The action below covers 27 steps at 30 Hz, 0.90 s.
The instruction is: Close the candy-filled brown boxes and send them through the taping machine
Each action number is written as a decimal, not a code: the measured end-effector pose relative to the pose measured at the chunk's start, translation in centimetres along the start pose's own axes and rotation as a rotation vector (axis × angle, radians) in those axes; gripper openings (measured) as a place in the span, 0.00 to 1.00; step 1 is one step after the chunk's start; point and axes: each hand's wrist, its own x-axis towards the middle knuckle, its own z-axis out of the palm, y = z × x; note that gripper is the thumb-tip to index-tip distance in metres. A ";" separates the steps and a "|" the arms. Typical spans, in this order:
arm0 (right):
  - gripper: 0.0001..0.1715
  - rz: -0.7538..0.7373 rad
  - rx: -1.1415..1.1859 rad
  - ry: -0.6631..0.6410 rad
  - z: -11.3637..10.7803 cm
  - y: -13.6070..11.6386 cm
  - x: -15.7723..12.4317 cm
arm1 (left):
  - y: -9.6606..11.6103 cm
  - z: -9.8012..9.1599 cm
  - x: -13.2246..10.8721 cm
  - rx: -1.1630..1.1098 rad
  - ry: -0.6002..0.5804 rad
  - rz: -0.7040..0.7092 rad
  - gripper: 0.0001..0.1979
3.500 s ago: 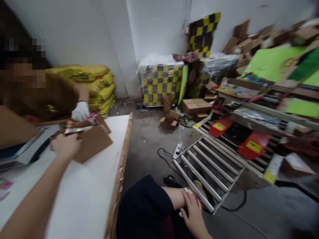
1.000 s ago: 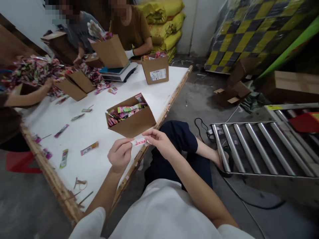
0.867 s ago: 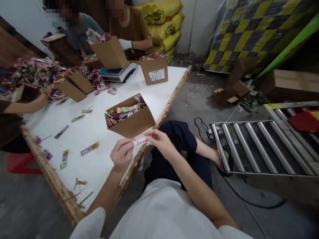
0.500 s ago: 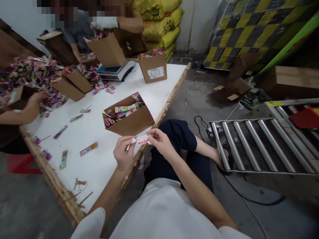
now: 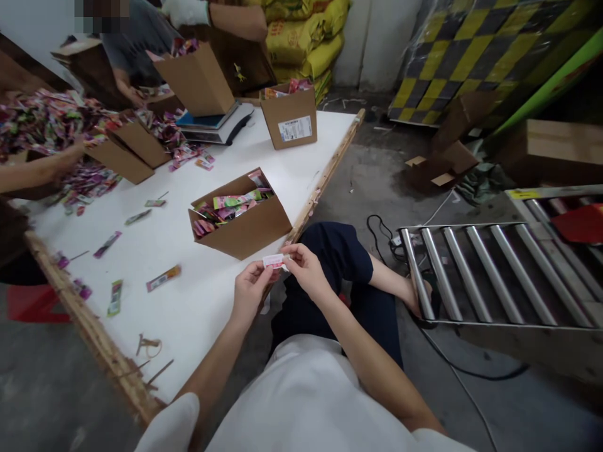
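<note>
Between my two hands is a small white label (image 5: pixel 273 260) with red print, just over the table's near edge. My left hand (image 5: pixel 249 287) pinches its left side with thumb and fingers. On its right side, the fingertips of my right hand (image 5: pixel 304 269) are closed too. Just beyond my hands stands an open cardboard box (image 5: pixel 249 231), filled with small colourful wrapped packets (image 5: pixel 235 201). Its near side faces me and carries no label. Farther back, another filled box (image 5: pixel 288 116) has a white printed label on its side.
Loose packets (image 5: pixel 163 278) lie on the white table (image 5: pixel 188 326), with a big heap (image 5: pixel 42 125) at far left. A filled box (image 5: pixel 193 81) rests on a scale (image 5: pixel 221 129). Co-workers' arms (image 5: pixel 42 169) reach in. A roller conveyor (image 5: pixel 490 273) stands right.
My left hand has moved right, closer to my right hand, and now grips the label's left part. The view has shifted slightly. A co-worker's arm at far left has moved.
</note>
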 end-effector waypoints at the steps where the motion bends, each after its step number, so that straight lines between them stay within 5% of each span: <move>1: 0.17 0.007 0.004 0.003 0.0 0.2 -0.1 | 0.1 0.1 0.0 -0.004 0.013 -0.012 0.20; 6: 0.19 0.067 0.036 -0.003 0.7 1.8 -0.6 | 0.1 0.4 0.3 -0.069 0.059 -0.058 0.20; 9: 0.23 0.117 0.052 -0.051 1.0 3.1 -0.9 | -0.4 -1.2 0.9 -0.046 0.095 -0.048 0.21; 13: 0.22 0.091 -0.015 0.003 0.1 3.6 -0.3 | -2.0 -7.6 2.0 0.236 0.148 -0.065 0.22; 18: 0.19 -0.056 -0.173 0.108 -2.1 1.6 2.6 | -4.5 -17.9 2.4 1.068 0.102 -0.301 0.23; 20: 0.19 -0.131 -0.288 0.135 -2.6 0.3 4.2 | -4.6 -20.3 2.9 1.191 0.159 -0.224 0.28; 23: 0.23 -0.293 -0.498 0.168 -2.6 -2.2 6.9 | -3.5 -21.0 5.2 1.035 0.319 0.037 0.31; 27: 0.33 -0.494 -0.710 0.069 -1.2 -5.7 10.7 | -0.8 -17.9 10.0 0.370 0.355 0.138 0.30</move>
